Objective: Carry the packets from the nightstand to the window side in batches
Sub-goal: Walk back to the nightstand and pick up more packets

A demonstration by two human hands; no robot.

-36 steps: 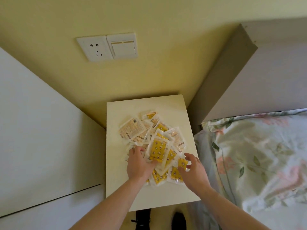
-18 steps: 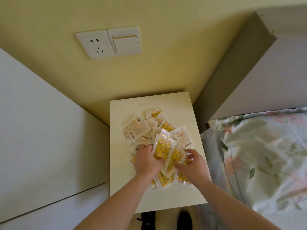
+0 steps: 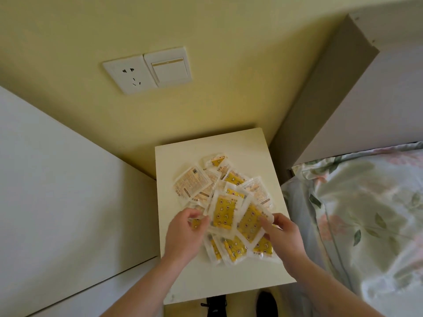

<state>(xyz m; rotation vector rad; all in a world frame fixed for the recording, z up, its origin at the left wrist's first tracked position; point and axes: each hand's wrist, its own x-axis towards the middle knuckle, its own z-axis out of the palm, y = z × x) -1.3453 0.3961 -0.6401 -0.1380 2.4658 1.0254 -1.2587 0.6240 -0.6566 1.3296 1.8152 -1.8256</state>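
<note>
— Setting recorded?
— A home bedroom. A bed (image 3: 366, 225) under floral bedding stood just right of the nightstand (image 3: 229, 282); a headboard (image 3: 332, 99) rose behind-right of it; a wall socket (image 3: 129, 76) and switch (image 3: 169, 68) sat above it.

Yellow-printed clear packets (image 3: 225, 213) heaped on pale nightstand (image 3: 183, 280).

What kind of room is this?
Most likely a bedroom. A bed with a flowery cover and a tall headboard stands right beside a small nightstand. A wall socket and light switch sit above the nightstand.
</note>
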